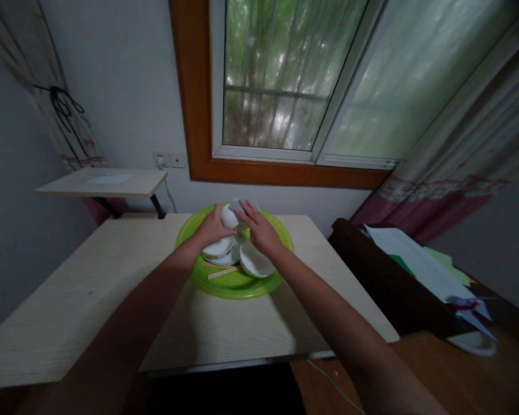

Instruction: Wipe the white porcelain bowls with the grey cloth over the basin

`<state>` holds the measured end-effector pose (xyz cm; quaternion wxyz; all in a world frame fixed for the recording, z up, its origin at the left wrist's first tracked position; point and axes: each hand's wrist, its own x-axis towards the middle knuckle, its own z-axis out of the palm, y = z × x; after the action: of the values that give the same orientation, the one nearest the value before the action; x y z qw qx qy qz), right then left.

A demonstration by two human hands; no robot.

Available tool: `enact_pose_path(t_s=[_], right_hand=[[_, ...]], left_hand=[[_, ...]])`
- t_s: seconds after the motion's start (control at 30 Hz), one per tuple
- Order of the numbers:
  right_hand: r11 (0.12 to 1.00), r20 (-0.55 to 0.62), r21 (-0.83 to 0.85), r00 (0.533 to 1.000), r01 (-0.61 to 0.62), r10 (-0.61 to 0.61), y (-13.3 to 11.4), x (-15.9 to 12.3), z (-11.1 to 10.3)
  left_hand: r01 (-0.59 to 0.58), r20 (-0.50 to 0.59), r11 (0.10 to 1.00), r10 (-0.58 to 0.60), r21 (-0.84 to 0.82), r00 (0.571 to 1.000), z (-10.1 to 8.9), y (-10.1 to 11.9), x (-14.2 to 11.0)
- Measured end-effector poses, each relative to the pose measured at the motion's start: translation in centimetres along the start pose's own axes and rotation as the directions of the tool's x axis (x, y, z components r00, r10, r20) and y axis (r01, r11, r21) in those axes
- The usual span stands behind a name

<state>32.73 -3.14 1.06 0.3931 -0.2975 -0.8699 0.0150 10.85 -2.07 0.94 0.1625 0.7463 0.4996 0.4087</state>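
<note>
My left hand grips a small white bowl above the far half of a round green basin. My right hand has its fingers bent over a pale bluish cloth against the bowl's side; the fingers partly hide it. Inside the basin, below my left hand, another white bowl rests on a white plate. A larger white bowl lies tilted beneath my right wrist. Light wooden chopsticks lie at the front of the basin.
The basin stands on a pale wooden table against the wall. A small raised shelf with black legs is at the back left. To the right, a dark brown piece of furniture carries papers. A window is behind.
</note>
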Motion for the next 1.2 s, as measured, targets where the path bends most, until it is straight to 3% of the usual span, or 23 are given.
enact_pose_path(t_s=[0.07,0.13,0.3,0.47,0.63,0.9,1.2], right_hand=[[0.999,0.023,-0.013,0.999,0.037,-0.036,-0.4,0.2,-0.1],[1.000,-0.006,0.001,1.000,-0.001,0.001,-0.2,0.2,0.0],[0.965,-0.114,0.132,0.963,-0.227,0.242,2.0,-0.3,0.8],[0.895,-0.058,0.257,0.918,-0.365,0.391,3.3,-0.6,1.2],[0.840,0.014,0.402,0.920,-0.365,0.393,2.1,-0.4,1.2],[0.787,-0.012,0.484,0.897,-0.381,0.442,2.1,-0.3,1.2],[0.878,-0.065,0.341,0.923,-0.337,0.379,2.9,-0.7,1.2]], left_hand=[[-0.024,-0.004,1.000,0.024,0.010,1.000,0.1,0.0,-0.1],[-0.016,0.000,1.000,0.016,0.019,1.000,0.1,0.1,-0.1],[0.008,-0.004,1.000,-0.008,0.021,1.000,-0.2,0.1,0.0],[0.046,-0.037,0.999,-0.047,-0.011,0.998,-0.4,0.1,0.1],[0.078,-0.052,0.995,-0.082,-0.062,0.995,-0.3,-0.2,0.1],[0.073,0.032,0.956,-0.067,-0.285,0.997,0.4,-1.5,0.4],[-0.020,0.030,0.960,0.029,-0.279,0.999,0.6,-1.7,0.4]])
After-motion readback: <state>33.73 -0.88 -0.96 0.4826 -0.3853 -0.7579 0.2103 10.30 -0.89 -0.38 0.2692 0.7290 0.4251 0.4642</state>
